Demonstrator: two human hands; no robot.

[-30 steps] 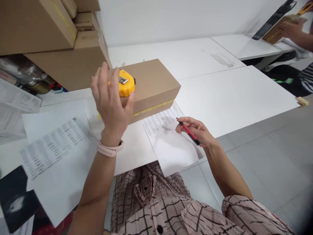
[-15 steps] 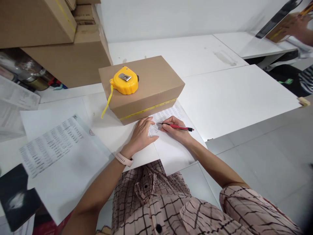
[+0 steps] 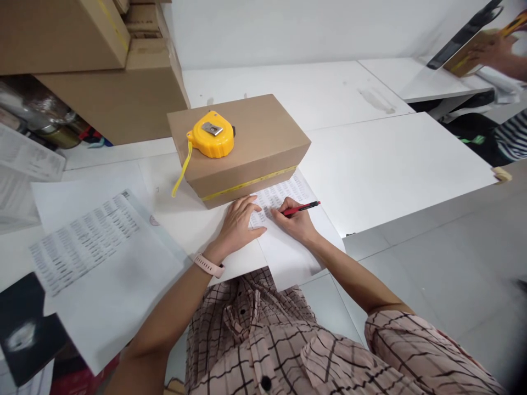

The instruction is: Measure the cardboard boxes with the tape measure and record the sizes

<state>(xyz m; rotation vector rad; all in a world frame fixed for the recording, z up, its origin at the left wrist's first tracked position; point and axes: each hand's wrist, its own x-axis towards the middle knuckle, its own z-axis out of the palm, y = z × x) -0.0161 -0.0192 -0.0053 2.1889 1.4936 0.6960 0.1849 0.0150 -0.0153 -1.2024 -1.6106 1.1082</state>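
Between the fingers of my right hand is a red pen, its tip end hidden by the fingers. That hand rests on a printed sheet whose lower end hangs past the table edge. My left hand lies flat with its fingers apart, at the sheet's left side and just in front of a brown cardboard box. A strip of yellow tape measure blade runs along the box's front side. On top of the box sits a yellow tape measure with a yellow wrist strap.
Printed sheets lie on the left of the white table. Large cardboard boxes are stacked behind them. At the far right, another person's hand is on a box beside a dark strip-like object.
The red pen has tilted, its back end swinging up and to the left, as my right hand shifted slightly. My left hand is in nearly the same place.
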